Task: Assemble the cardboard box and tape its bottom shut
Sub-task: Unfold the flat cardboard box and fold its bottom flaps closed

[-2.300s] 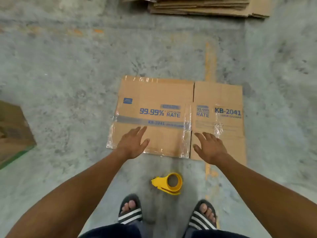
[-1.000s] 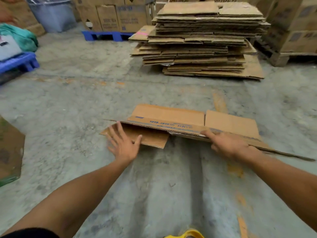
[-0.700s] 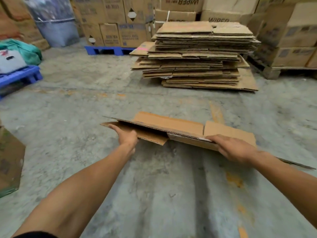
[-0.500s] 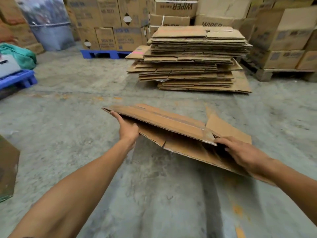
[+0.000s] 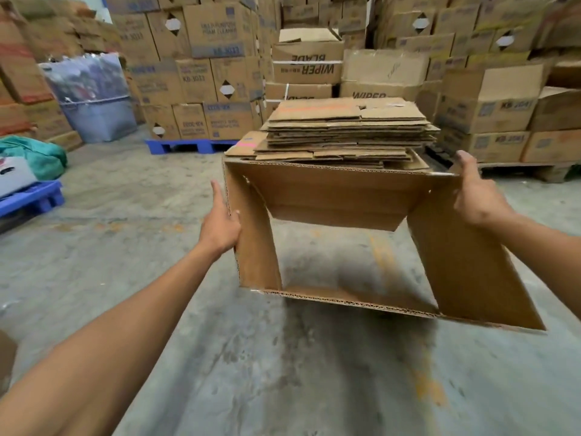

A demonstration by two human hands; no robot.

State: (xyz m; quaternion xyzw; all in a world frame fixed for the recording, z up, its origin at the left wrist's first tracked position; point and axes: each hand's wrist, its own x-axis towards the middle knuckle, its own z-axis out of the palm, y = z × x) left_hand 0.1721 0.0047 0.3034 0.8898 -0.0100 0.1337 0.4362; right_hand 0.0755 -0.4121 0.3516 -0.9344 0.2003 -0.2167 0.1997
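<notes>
A brown cardboard box [image 5: 333,196] hangs in the air in front of me, spread into an open rectangular tube. I look straight through it to the concrete floor. Its flaps stick out unfolded. My left hand [image 5: 220,225] grips the box's left wall, thumb inside. My right hand [image 5: 474,196] holds the upper right corner, fingers over the edge. No tape dispenser shows in the head view.
A stack of flattened cartons [image 5: 342,130] lies on the floor just behind the box. Walls of stacked boxes [image 5: 201,77] on a blue pallet [image 5: 188,146] fill the back. Another blue pallet [image 5: 31,199] and a green bundle [image 5: 37,155] sit left.
The flat carton was lifted off the floor and pulled open into a rectangular tube. My view rose, and the yellow tape dispenser at my feet dropped out of sight.
</notes>
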